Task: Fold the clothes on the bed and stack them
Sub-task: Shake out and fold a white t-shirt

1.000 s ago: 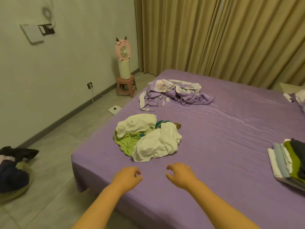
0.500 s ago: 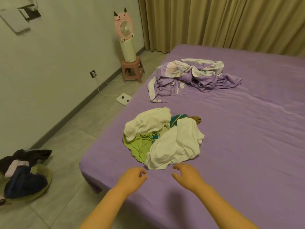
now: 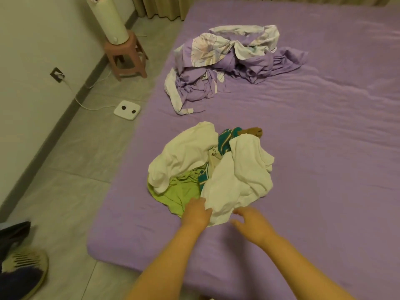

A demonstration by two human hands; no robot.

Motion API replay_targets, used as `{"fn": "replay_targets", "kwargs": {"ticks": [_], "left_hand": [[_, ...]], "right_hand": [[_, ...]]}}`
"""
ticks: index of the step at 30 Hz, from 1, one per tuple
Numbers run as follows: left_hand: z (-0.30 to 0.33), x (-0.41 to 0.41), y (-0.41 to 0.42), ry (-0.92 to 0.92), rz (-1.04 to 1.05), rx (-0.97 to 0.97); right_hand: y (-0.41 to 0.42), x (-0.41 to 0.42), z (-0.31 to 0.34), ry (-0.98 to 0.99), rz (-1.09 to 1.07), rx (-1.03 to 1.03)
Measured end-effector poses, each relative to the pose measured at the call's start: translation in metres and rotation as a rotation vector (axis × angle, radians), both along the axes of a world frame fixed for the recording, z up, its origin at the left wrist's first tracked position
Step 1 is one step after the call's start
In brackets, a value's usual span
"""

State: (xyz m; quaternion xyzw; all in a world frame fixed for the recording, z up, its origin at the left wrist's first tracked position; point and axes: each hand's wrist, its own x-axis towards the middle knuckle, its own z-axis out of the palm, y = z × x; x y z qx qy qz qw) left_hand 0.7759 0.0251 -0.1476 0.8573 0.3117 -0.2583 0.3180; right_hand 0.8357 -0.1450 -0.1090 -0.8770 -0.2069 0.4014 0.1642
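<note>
1. Clothes pile (image 3: 211, 167) sits on the bed (image 3: 324, 148), centre of frame, near the bed's left edge: two white garments, a green one underneath, a teal striped piece and a brown bit at the back.
2. Left hand (image 3: 195, 213) is at the pile's near edge, fingers on the seam between the green garment (image 3: 179, 192) and the near white garment (image 3: 236, 180). Cannot tell if it pinches cloth or only touches.
3. Right hand (image 3: 252, 224) hovers just below the white hem, fingers relaxed and spread, grasping nothing.
4. Step in hand, judged: picking one garment out of the pile. The near white one lies on top, so it is probably the one to lift first. Best done by catching the hem with both hands and lifting clear so the green one does not drag along.
5. Edges: the pile is close to the bed's left edge and lower corner, so a pull toward lower left could spill cloth onto the floor (image 3: 71, 169).
6. Open room: bare purple sheet at right and lower right suits spreading and folding. A crumpled purple bedsheet heap (image 3: 229, 63) takes the upper centre.
</note>
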Motion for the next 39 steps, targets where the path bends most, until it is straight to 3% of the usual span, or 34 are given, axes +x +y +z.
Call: {"fn": "replay_targets", "kwargs": {"ticks": [6, 9, 12, 17, 24, 27, 32, 36, 39], "left_hand": [[-0.043, 0.032, 0.011, -0.028, 0.251, -0.081], [-0.045, 0.035, 0.012, -0.018, 0.295, -0.127], [-0.026, 0.034, 0.008, -0.161, 0.263, -0.127], [0.058, 0.067, -0.004, -0.57, -0.006, -0.202], [0.218, 0.129, -0.015, -0.814, -0.121, -0.385], [0.27, 0.137, -0.03, -0.951, -0.169, -0.412], [0.337, 0.141, -0.058, -1.103, -0.087, -0.444], [0.365, 0.144, -0.073, -1.18, 0.043, -0.315], [0.365, 0.144, -0.082, -1.154, 0.139, -0.174]], "right_hand": [[0.009, -0.002, -0.014, 0.042, -0.254, 0.07], [0.004, -0.001, -0.014, 0.055, -0.347, 0.087], [-0.003, -0.002, -0.006, 0.052, -0.431, 0.061], [-0.016, 0.009, 0.026, -0.049, -0.537, 0.095], [-0.036, 0.047, 0.096, -0.343, -0.731, 0.375], [-0.045, 0.058, 0.122, -0.422, -0.684, 0.543], [-0.069, 0.062, 0.141, -0.488, -0.584, 0.667], [-0.104, 0.053, 0.18, -0.436, -0.751, 0.897], [-0.136, 0.056, 0.223, -0.494, -0.737, 1.022]]}}
